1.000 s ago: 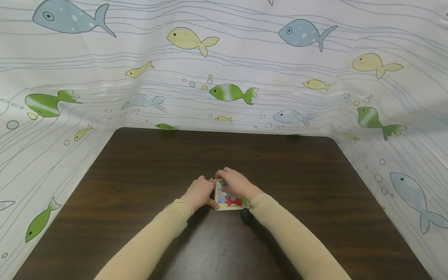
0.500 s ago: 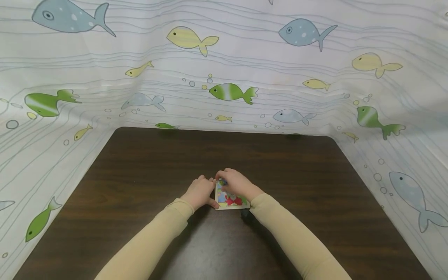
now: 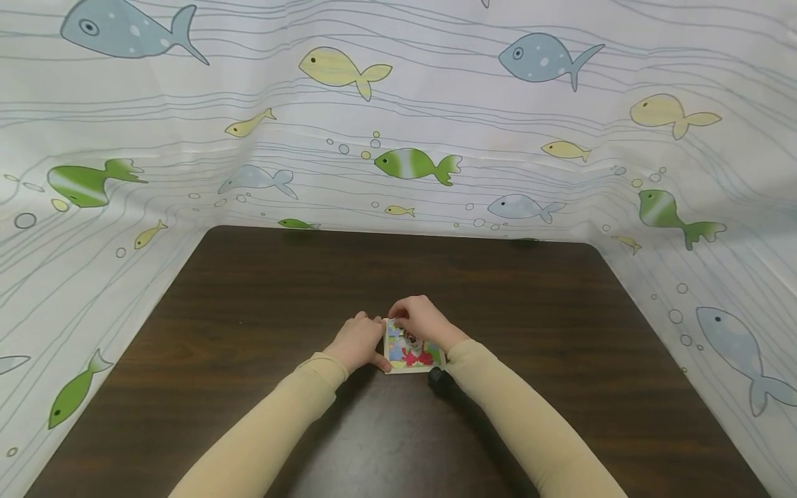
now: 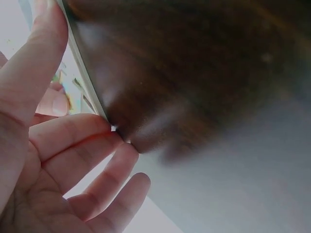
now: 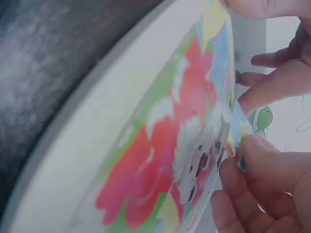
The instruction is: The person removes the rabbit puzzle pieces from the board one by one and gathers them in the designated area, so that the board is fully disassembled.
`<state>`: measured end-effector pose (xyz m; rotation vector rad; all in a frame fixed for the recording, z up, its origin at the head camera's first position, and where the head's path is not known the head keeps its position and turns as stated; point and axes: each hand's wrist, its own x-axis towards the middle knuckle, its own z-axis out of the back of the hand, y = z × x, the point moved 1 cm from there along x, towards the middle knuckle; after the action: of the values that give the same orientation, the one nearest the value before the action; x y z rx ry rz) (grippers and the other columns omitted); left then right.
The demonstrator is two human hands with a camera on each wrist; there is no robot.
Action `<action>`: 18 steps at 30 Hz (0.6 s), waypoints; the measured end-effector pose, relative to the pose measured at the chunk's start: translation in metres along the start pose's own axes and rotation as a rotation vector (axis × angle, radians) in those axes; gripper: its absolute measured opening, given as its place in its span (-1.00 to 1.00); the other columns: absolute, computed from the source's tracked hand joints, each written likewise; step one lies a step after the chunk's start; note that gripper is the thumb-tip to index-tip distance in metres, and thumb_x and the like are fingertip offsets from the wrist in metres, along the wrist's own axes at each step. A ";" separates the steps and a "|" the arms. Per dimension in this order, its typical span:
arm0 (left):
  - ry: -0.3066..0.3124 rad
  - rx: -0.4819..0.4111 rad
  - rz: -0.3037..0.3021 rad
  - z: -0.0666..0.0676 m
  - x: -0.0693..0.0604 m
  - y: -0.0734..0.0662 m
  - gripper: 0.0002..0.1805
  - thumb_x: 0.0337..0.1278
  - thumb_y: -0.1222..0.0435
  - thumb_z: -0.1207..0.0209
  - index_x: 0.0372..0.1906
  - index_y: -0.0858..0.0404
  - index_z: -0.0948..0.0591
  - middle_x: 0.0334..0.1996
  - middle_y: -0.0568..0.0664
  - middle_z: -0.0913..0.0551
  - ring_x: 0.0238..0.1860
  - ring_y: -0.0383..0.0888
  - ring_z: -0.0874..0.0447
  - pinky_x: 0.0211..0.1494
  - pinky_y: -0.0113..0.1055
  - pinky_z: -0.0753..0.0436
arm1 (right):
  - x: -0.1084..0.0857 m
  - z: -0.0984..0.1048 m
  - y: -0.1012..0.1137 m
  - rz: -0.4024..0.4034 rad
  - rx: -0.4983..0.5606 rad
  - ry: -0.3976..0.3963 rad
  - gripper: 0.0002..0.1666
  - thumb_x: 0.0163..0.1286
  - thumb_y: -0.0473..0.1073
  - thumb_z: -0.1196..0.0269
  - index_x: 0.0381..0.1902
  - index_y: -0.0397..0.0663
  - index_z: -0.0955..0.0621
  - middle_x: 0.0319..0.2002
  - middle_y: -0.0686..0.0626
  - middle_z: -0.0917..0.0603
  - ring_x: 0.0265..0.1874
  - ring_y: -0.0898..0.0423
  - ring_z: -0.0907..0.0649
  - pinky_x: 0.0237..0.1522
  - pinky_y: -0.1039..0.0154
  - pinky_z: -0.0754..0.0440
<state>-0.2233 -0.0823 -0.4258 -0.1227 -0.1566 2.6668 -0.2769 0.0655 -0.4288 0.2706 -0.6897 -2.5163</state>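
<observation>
A small jigsaw puzzle (image 3: pixel 416 354) with a pale frame lies on the dark table, showing a cartoon figure in red. My left hand (image 3: pixel 358 342) holds the frame's left side, thumb at the near corner and fingers farther up; in the left wrist view the thumb and fingertips touch the frame's edge (image 4: pixel 86 77). Over the puzzle's far left part, my right hand (image 3: pixel 426 324) pinches a puzzle piece. The right wrist view has this blue-and-yellow piece (image 5: pixel 238 121) between thumb and fingers, tilted up at the board. Whether it touches the board is unclear.
The brown wooden table (image 3: pixel 299 277) surrounds the puzzle. A white curtain (image 3: pixel 436 111) with printed fish stands behind it and along both sides. A small black object (image 3: pixel 438 380) sits at the right wrist, close to the puzzle's near right corner.
My right hand has shifted slightly right and its fingers have lifted, so more of the cartoon figure shows. The left hand keeps its place on the frame.
</observation>
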 end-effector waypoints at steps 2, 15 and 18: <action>0.002 0.001 0.002 0.000 0.000 -0.001 -0.06 -0.48 -0.16 -0.46 0.08 0.40 -0.59 0.08 0.21 -0.60 -0.14 0.10 -0.53 -0.02 -0.08 -0.60 | 0.000 -0.001 -0.002 -0.016 0.021 -0.008 -0.88 0.30 -0.27 -0.26 -0.23 -0.09 -0.71 -0.31 0.01 -0.69 -0.41 0.19 -0.55 -0.22 0.29 -0.61; 0.026 0.043 0.026 0.004 0.002 -0.005 -0.18 -0.48 -0.18 -0.46 -0.07 0.34 -0.64 0.03 0.18 -0.63 -0.24 0.02 -0.49 -0.09 -0.10 -0.59 | -0.003 0.004 -0.019 0.000 0.092 -0.095 -0.94 0.30 -0.21 -0.27 -0.29 -0.03 -0.68 -0.37 0.06 -0.67 -0.43 0.21 -0.56 -0.28 0.30 -0.59; 0.032 0.043 0.036 0.004 0.001 -0.005 -0.21 -0.49 -0.18 -0.47 -0.12 0.33 -0.65 0.02 0.18 -0.64 -0.26 0.01 -0.48 -0.12 -0.10 -0.58 | -0.005 0.008 -0.021 -0.002 0.120 -0.117 -0.93 0.30 -0.23 -0.27 -0.29 -0.05 -0.69 -0.36 0.05 -0.67 -0.42 0.21 -0.57 -0.28 0.30 -0.61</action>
<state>-0.2227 -0.0783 -0.4210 -0.1553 -0.0870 2.7006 -0.2840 0.0873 -0.4327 0.1671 -0.8884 -2.5116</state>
